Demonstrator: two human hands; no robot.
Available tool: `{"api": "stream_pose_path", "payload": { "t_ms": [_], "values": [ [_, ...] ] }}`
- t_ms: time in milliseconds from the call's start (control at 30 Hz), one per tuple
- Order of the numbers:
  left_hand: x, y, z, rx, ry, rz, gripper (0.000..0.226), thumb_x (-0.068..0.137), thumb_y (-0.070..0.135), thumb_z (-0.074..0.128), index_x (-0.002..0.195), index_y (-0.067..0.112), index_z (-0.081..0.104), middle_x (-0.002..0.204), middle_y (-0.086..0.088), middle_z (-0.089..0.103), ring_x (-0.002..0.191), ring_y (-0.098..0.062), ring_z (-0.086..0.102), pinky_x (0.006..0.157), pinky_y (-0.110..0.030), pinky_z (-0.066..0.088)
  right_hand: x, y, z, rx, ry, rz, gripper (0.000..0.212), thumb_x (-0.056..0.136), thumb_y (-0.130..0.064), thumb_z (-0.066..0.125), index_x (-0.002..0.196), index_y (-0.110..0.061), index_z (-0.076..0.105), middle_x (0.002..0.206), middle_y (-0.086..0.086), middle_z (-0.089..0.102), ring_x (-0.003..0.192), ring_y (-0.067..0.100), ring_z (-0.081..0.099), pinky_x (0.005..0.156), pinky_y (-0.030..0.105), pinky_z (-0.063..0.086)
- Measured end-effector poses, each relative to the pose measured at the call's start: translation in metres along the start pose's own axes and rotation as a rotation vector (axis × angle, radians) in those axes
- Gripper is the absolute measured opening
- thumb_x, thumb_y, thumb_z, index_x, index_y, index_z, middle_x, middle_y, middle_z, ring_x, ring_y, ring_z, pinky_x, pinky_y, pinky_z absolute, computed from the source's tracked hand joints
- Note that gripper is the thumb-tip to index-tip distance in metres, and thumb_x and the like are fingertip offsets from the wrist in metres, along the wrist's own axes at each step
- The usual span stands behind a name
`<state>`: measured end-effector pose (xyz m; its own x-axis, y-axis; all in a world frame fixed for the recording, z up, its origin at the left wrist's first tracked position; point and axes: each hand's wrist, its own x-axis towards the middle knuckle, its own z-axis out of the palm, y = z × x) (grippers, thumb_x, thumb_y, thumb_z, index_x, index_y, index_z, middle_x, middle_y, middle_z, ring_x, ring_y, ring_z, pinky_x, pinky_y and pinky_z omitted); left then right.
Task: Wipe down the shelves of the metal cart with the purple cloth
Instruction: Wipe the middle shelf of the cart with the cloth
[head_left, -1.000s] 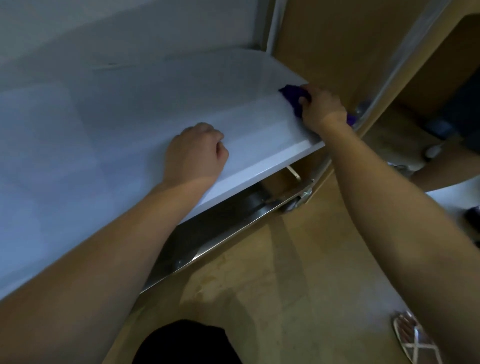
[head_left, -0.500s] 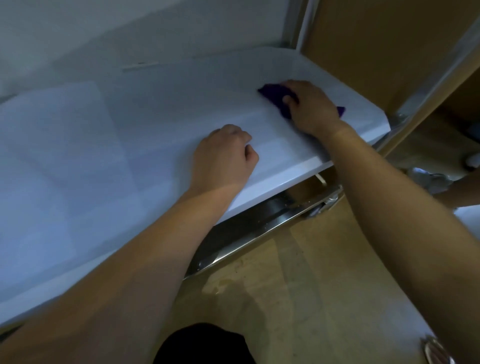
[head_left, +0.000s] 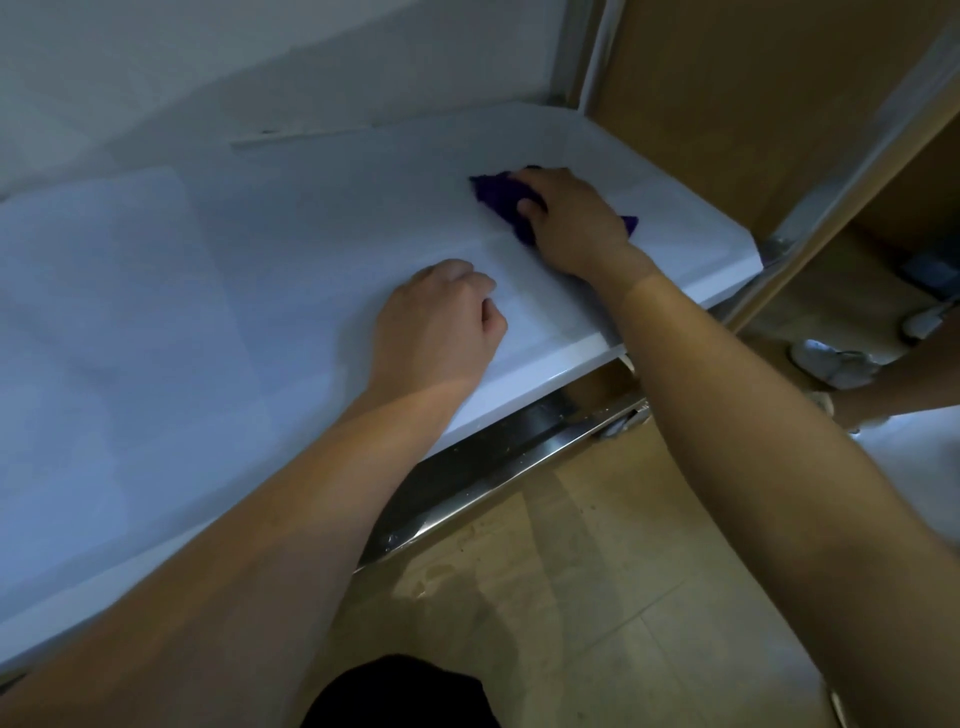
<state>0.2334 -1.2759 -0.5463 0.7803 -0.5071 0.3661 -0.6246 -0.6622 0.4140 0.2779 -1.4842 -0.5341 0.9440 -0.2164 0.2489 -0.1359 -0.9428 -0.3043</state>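
Observation:
The cart's top shelf is a wide pale surface that fills the left and middle of the view. My right hand presses the purple cloth flat on the shelf near its right end; cloth sticks out left of the fingers and a corner shows behind the wrist. My left hand rests on the shelf near the front edge as a loose fist, holding nothing. A darker metal lower shelf shows under the front edge.
A metal upright post rises at the shelf's back right corner, with a brown wall behind. Another slanted metal post stands at right. Shoes and another person's leg are on the tan floor at right.
My right hand has slid the purple cloth leftward and inward from the shelf's right front edge. My left hand has stayed in place on the shelf. The view has shifted.

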Motion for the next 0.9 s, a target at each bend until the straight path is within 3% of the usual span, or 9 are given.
{"api": "stream_pose_path", "payload": {
  "t_ms": [200,300,433,567,667,767,900],
  "values": [
    [0.001,-0.001,0.0,0.005,-0.006,0.009,0.031,0.09,0.02,0.048,0.112,0.013,0.069,0.123,-0.005,0.062,0.113,-0.026,0.056,0.091,-0.036,0.046,0.003,0.058,-0.02,-0.115,0.067,0.339,0.04,0.103,-0.029,0.033,0.141,-0.025,0.044,0.14,0.012,0.048,0.126,0.034,0.046,0.097,0.044,0.043],
    [0.001,0.001,-0.001,0.01,-0.006,0.019,0.034,0.086,0.022,0.043,0.103,0.009,0.07,0.115,-0.009,0.064,0.106,-0.03,0.058,0.086,-0.039,0.049,0.017,0.061,-0.016,-0.122,0.058,0.373,0.038,0.103,-0.028,0.032,0.138,-0.022,0.046,0.136,0.014,0.05,0.126,0.035,0.045,0.097,0.046,0.046],
    [0.0,0.002,0.001,-0.006,0.018,0.01,0.03,0.088,0.018,0.048,0.107,0.01,0.071,0.121,-0.008,0.064,0.111,-0.028,0.058,0.089,-0.038,0.047,0.047,0.059,-0.01,-0.104,0.046,0.393,0.039,0.103,-0.028,0.031,0.137,-0.017,0.045,0.136,0.016,0.049,0.128,0.037,0.043,0.103,0.048,0.041],
    [0.003,0.003,0.003,-0.003,0.042,0.014,0.032,0.082,0.02,0.047,0.098,0.009,0.072,0.112,-0.008,0.067,0.103,-0.029,0.062,0.084,-0.038,0.052,0.076,0.04,-0.004,-0.048,-0.045,0.252,0.04,0.102,-0.027,0.034,0.14,-0.022,0.044,0.139,0.013,0.049,0.127,0.035,0.045,0.105,0.044,0.04],
    [0.005,0.002,0.003,-0.009,0.052,-0.017,0.026,0.079,0.02,0.049,0.089,0.01,0.071,0.103,-0.006,0.067,0.093,-0.03,0.062,0.075,-0.04,0.052,0.068,0.014,0.002,0.019,-0.153,-0.048,0.042,0.103,-0.027,0.038,0.144,-0.022,0.042,0.147,0.006,0.045,0.132,0.027,0.042,0.107,0.034,0.033],
    [0.003,0.003,0.002,-0.037,0.07,-0.012,0.023,0.079,0.018,0.055,0.093,0.013,0.073,0.109,-0.004,0.068,0.096,-0.028,0.063,0.077,-0.037,0.053,0.048,0.017,0.002,0.022,-0.166,-0.259,0.04,0.104,-0.028,0.038,0.143,-0.022,0.044,0.147,0.002,0.045,0.133,0.021,0.041,0.108,0.026,0.026],
    [0.003,0.005,0.002,-0.049,0.073,-0.005,0.02,0.079,0.014,0.059,0.092,0.013,0.074,0.113,-0.004,0.068,0.1,-0.026,0.064,0.079,-0.035,0.053,0.052,0.062,-0.011,-0.025,-0.076,-0.122,0.04,0.104,-0.028,0.037,0.143,-0.021,0.043,0.147,0.005,0.045,0.134,0.025,0.041,0.109,0.029,0.028]
  ]
}}
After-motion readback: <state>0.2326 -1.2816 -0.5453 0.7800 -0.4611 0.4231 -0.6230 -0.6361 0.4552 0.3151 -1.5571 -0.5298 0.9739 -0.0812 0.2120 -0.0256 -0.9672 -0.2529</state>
